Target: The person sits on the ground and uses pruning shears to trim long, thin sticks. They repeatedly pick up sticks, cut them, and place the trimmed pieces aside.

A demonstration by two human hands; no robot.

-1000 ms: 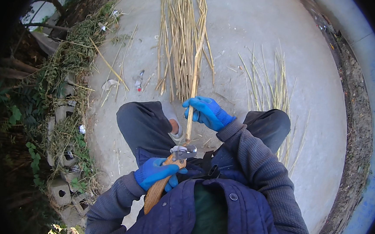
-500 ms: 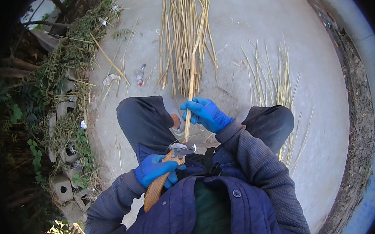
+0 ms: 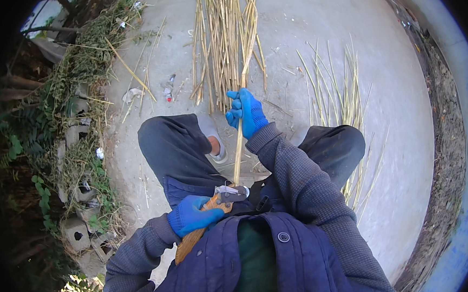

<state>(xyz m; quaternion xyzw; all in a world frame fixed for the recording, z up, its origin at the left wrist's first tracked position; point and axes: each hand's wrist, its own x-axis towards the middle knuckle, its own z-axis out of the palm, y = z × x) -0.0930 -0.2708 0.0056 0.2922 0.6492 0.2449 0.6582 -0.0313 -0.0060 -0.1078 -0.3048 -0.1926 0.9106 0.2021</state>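
Note:
My left hand (image 3: 192, 214), in a blue glove, is closed around the wooden handle of a hand tool (image 3: 229, 194) with a bolted metal head. Its exact kind I cannot make out. A long, straw-coloured stalk (image 3: 238, 154) runs from the tool's head, away from me between my knees. Farther out, my right hand (image 3: 249, 112), also in a blue glove, has its fingers wrapped round this stalk. The stalk's near end meets the metal head; whether it sits inside the jaw is hidden. Its far part overlaps a bundle of dry stalks (image 3: 217, 42) on the ground.
Thin greenish stalks (image 3: 351, 94) lie to the right, partly behind my right knee (image 3: 334, 153). Weeds and broken hollow blocks (image 3: 77, 235) border the left side. A pale blue curb (image 3: 456, 259) curves along the right. Small litter (image 3: 168, 90) lies left of the bundle.
My right hand has moved away from me, farther up along the stalk, and its fingers have closed more fully round it. The left hand keeps hold of the tool near my lap.

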